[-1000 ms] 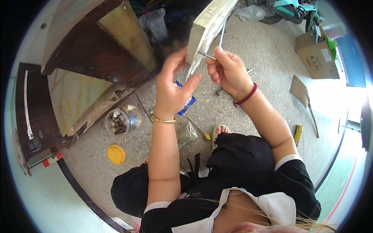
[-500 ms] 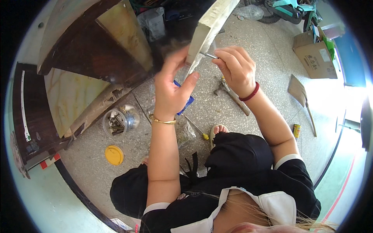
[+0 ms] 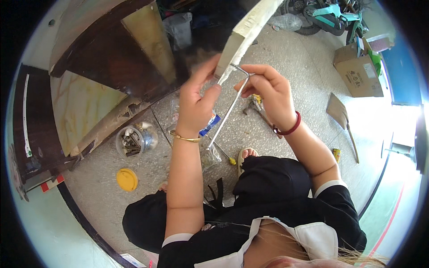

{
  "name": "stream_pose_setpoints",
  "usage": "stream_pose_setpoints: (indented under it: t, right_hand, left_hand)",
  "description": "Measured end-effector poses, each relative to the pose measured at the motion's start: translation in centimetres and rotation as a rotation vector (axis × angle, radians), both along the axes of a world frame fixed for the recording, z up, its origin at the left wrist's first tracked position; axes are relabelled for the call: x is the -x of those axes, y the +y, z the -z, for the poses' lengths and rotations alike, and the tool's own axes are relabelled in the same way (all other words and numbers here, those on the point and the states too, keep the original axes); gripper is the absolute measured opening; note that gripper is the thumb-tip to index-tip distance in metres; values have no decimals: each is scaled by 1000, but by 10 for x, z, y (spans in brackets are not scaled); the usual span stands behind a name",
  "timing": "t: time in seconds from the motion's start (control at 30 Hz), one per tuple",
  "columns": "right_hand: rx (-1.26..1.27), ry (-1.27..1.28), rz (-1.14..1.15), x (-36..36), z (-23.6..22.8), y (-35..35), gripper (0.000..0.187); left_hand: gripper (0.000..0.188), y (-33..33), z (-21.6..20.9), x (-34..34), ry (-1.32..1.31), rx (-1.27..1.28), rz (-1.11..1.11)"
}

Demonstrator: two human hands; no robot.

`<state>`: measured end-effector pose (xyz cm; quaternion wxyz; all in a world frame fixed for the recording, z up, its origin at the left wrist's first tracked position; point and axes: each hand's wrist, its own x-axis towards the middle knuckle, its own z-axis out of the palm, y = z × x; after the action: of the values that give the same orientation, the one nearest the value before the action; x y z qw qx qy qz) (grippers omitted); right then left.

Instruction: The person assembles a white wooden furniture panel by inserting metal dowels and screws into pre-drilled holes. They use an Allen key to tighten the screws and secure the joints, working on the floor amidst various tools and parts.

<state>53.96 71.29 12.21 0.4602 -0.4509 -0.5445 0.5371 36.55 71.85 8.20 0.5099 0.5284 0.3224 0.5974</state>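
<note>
While left hand [image 3: 195,105] holds board [image 3: 230,52] edge, right hand [image 3: 270,89] pinches bent rod [image 3: 228,113] near its corner, short end at board's side; rod looks thin, hard, light, maybe slippery, best held by corner

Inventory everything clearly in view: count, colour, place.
Thick rectangular panel: 1, cream-white, top centre.
L-shaped metal rod: 1, grey, centre, against panel.
Round plastic tub: 1, clear, left floor.
Round plastic lid: 1, yellow, below tub.
Metal hammer: 1, grey, centre floor.
Slim tool: 1, yellow-ended, centre floor.
Flat packet: 1, mostly blue, centre floor.
Cardboard box: 1, brown, upper right.
Long-handled pan: 1, brown, right floor.
Bike: 1, teal-and-black, top right.
Marble-patterned wooden furniture: 1, dark brown, left.
Left hand: 1, gold bangle, at panel.
Right hand: 1, red bracelet, at rod.
</note>
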Motion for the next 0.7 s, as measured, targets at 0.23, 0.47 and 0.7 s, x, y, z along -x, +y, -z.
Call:
stream_pose_setpoints:
  t: [0.23, 0.47, 0.7]
  right_hand:
    - [-809, -796, 53, -5, -3, 6, 26]
    - [33, 22, 1, -6, 5, 21, 20]
    - [355, 261, -76, -14, 6, 25, 23]
  left_hand:
    - [37, 7, 1, -4, 131, -12, -104]
    - [33, 4, -1, -6, 146, -31, -128]
    - [31, 5, -1, -7, 147, -68, -146]
